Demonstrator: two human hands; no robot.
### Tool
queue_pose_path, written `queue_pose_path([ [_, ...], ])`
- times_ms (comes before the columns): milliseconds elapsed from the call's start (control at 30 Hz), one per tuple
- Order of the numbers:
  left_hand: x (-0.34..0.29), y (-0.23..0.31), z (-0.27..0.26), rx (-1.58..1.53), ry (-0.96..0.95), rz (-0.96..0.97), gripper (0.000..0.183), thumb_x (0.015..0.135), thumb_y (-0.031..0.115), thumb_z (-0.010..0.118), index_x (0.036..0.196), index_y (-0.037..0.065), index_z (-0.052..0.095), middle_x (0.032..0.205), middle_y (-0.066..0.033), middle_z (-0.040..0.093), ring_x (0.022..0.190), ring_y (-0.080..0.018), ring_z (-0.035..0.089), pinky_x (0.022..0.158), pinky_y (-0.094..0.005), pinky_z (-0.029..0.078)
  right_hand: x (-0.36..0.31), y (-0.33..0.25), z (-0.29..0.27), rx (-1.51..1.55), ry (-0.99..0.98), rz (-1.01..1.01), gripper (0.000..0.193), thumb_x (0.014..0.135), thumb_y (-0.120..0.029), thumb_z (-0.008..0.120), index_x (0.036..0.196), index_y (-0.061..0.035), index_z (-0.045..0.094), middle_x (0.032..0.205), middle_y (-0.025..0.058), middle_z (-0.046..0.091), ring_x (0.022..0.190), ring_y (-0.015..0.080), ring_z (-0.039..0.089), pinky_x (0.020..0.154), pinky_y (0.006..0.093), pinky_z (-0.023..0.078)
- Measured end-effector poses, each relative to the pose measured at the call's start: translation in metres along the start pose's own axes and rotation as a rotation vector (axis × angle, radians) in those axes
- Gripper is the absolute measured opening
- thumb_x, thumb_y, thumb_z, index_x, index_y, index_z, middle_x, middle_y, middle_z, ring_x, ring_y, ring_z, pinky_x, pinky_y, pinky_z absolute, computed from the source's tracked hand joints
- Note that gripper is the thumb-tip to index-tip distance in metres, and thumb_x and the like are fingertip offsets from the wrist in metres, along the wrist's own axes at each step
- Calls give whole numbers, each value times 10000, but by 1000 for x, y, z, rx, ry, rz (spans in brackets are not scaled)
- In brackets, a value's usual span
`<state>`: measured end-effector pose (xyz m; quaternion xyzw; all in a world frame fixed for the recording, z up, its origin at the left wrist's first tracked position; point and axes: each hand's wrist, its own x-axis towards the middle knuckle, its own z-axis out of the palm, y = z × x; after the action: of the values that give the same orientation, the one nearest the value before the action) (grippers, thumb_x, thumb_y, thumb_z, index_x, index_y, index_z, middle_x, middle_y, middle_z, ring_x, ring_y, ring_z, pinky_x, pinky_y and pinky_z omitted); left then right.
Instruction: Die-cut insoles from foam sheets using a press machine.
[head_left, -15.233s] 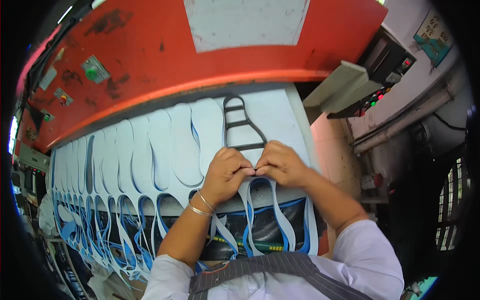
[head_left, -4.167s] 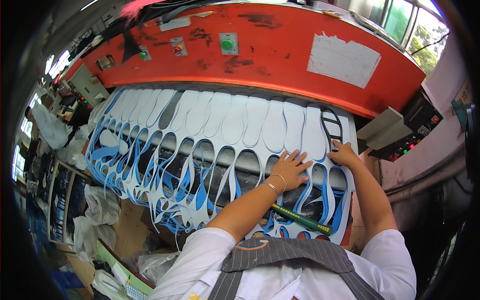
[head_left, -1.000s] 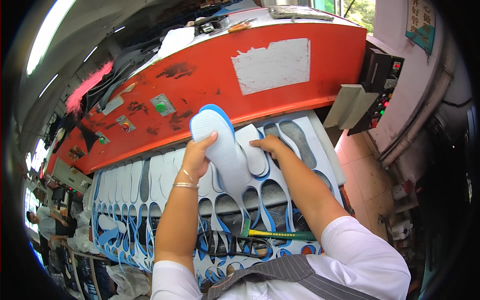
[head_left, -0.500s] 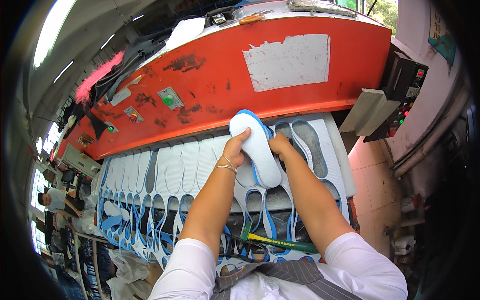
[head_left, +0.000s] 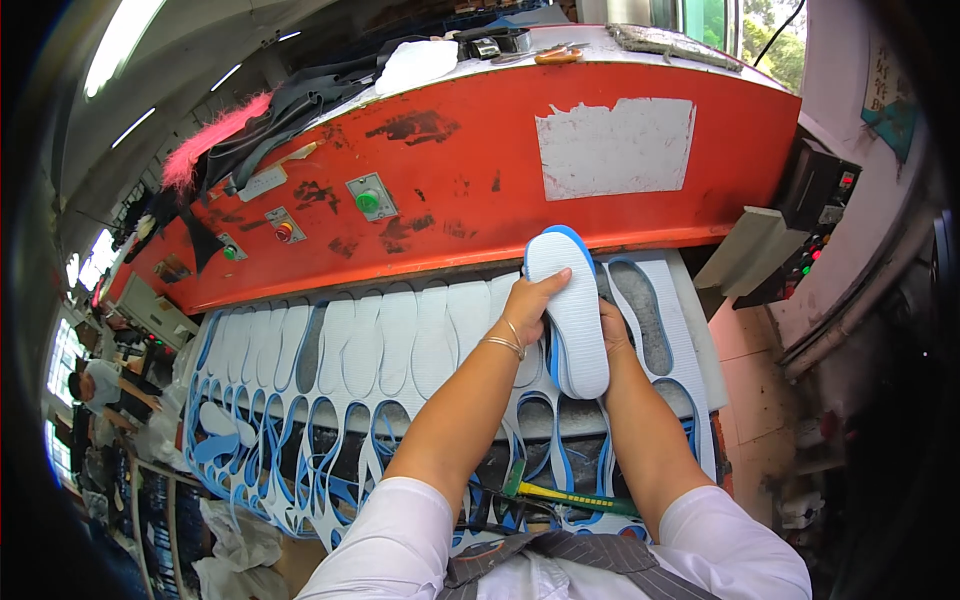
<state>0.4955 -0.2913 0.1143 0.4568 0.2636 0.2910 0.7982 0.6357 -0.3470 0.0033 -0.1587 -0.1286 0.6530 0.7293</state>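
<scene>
A small stack of flip-flop soles, white on top with blue layers showing at the edges, is held upright between my hands. My left hand grips its left side, thumb across the white face. My right hand is pressed to the right edge, its fingers partly hidden behind the stack. Below lies a white and blue foam sheet with sole-shaped cut-outs. A row of cut white soles still sits in the sheet to the left. Some openings on the right show a grey surface beneath.
A red machine with push buttons spans the far side. A hammer with a green and yellow handle lies near me. Loose soles rest at the left. A control box stands at right. Another person is far left.
My right hand has come from the cut-out beside the stack to its right edge. The stack is now more upright. The whole view has shifted slightly.
</scene>
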Motion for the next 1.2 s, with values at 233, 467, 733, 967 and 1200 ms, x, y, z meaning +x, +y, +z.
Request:
queue_pose_path([
  [233, -67, 128, -18, 148, -106, 551, 1176, 772, 61, 769, 1484, 128, -164, 1247, -183, 513, 1045, -288, 597, 878, -427, 528, -5, -9, 47, -1280, 559, -418, 514, 903, -415, 613, 1181, 14, 559, 1033, 126, 640, 922, 202, 605, 797, 309, 473],
  [467, -76, 110, -79, 2148, -663, 341, 352, 683, -12, 662, 977, 179, 692, 1224, -31, 591, 1130, -270, 564, 1097, -502, 300, -10, 45, 90, -1183, 562, 265, 734, 844, -669, 532, 1150, -3, 584, 1034, 155, 629, 903, 308, 601, 691, 423, 485],
  [733, -36, 43, -72, 2220, -725, 366, 820, 715, 1, 630, 1441, 275, 362, 1499, -24, 355, 1218, -266, 514, 1137, -523, 231, 9, 46, 89, -1074, 520, 250, 946, 802, -808, 403, 1337, -29, 433, 1118, 222, 565, 1055, 352, 549, 855, 504, 410],
  [967, -40, 34, -80, 2097, -699, 489, 774, 725, 1, 639, 1420, 229, 387, 1464, -39, 400, 1193, -286, 530, 1117, -500, 280, 1, 55, 80, -841, 508, -11, 1038, 779, -736, 564, 1476, -59, 200, 1342, 227, 388, 1130, 327, 465, 998, 452, 345],
  [1200, -48, 29, -109, 2012, -566, 795, 562, 756, 30, 637, 1272, 194, 488, 1433, -62, 438, 1394, -279, 321, 1128, -438, 265, 3, 74, 67, -648, 527, -198, 948, 822, -650, 595, 1441, -26, 240, 1221, 186, 456, 1101, 278, 503, 929, 403, 458],
])
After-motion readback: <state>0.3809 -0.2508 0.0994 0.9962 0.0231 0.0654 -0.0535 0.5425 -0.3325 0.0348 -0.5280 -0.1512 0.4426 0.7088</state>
